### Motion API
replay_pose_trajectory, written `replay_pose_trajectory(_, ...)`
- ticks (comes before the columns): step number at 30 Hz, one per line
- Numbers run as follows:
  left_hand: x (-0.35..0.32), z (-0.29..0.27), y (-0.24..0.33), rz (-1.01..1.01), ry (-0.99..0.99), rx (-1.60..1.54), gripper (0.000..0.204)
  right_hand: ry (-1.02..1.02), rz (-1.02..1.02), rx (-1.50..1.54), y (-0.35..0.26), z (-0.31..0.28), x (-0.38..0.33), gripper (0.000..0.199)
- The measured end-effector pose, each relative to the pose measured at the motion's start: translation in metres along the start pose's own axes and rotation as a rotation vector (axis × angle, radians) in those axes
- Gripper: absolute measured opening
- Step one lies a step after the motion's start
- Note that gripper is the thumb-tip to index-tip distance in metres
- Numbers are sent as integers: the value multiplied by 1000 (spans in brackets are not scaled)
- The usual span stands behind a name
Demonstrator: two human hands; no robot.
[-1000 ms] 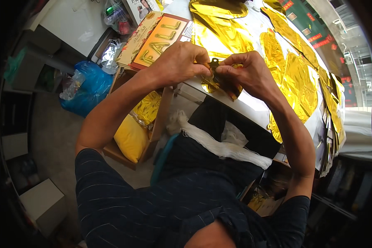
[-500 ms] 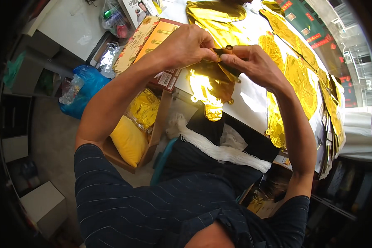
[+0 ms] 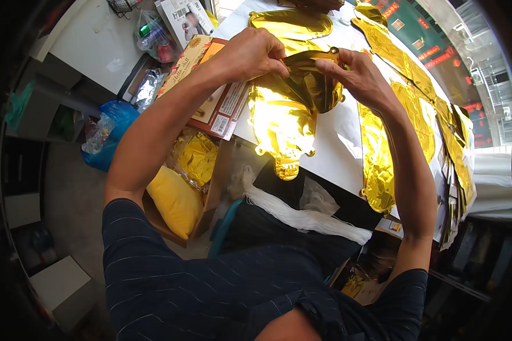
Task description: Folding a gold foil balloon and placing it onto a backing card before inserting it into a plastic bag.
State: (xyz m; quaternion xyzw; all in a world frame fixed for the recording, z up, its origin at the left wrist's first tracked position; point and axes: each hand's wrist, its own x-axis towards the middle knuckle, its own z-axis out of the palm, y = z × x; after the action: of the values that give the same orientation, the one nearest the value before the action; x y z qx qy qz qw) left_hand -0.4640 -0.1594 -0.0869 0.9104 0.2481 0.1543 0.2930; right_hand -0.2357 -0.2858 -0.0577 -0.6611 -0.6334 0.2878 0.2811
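Both hands are raised over the near edge of the white table, holding a flat gold foil balloon [image 3: 284, 122] between them. My left hand [image 3: 249, 57] pinches its upper edge with thumb and fingertips. A short way to the right, my right hand [image 3: 359, 78] grips a corner with a small round tab, thumb on top. Between the hands the foil is folded over and looks dark. Its lower part, bright with glare, reaches past the table edge and ends in a rounded tip with small tabs at the sides.
More flat gold balloons [image 3: 404, 113] lie right and behind. A printed carton [image 3: 224, 108] stands at the left table edge. Below are an open cardboard box with a yellow cushion [image 3: 176, 202], a blue plastic bag [image 3: 119, 122] and a hank of white string [image 3: 307, 213] across my lap.
My hands have moved apart, the right going slightly up and right, spreading the top of the balloon. More folded foil now shows between them, and its lower tip hangs a little lower.
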Motion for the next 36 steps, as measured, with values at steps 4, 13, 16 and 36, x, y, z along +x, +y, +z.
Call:
replay_pose_trajectory(4, 10, -1, 0, -11, -16, -12, 24, -162, 18, 67, 8, -12, 14, 37)
replay_pose_trajectory(13, 12, 26, 27, 447, 569, 346, 23, 60, 45, 205, 18, -63, 53, 20)
replay_pose_trajectory(16, 30, 41, 15, 250, 297, 462, 18, -27, -113, 23, 12, -100, 68, 26)
replay_pose_trajectory(36, 135, 51, 138, -152, -300, -1361, 113, 694, 14, -751, -92, -253, -144, 37)
